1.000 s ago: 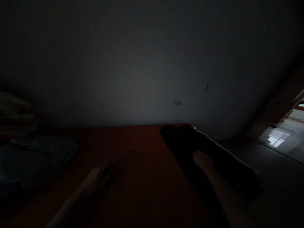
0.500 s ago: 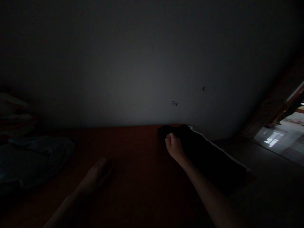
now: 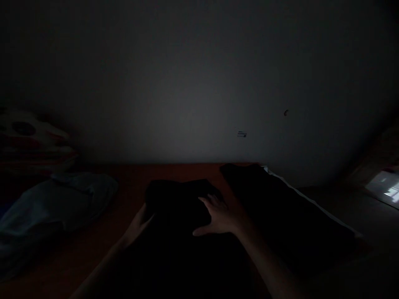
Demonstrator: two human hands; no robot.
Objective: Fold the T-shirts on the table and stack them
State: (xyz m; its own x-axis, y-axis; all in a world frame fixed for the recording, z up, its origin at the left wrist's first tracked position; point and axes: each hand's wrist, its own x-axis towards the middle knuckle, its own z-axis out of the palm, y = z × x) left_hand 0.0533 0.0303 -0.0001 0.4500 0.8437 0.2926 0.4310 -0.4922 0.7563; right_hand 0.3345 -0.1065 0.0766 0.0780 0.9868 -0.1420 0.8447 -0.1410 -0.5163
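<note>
Black cloth: on the worktop, directly in front of the person, between the two hands and running down out of the bottom of the view; its far edge is uneven, and its folds are lost in the dark.
Left hand: at the left side of the black cloth, thumb pointing inward over it, the other fingers partly hidden; whether this grip is closed on the fabric cannot be told.
Right hand: over the right part of the same cloth, grip open, thumb held well apart from the spread fingers; the dimness leaves it unclear how firmly it touches.
Dark fabric: long and flat, to the right of the right hand, slanting from near the wall toward the lower right, with a pale strip along its far side.
Grey-blue cloth: in a loose, rumpled heap on the worktop, left of the left hand and apart from it.
Patterned pile: behind the heap at the far left, pale with red and dark patches.
Wall details: a small printed label and, higher and to its right, a small hook-like mark.
Right edge: floor, with a bright patch farther off.
</note>
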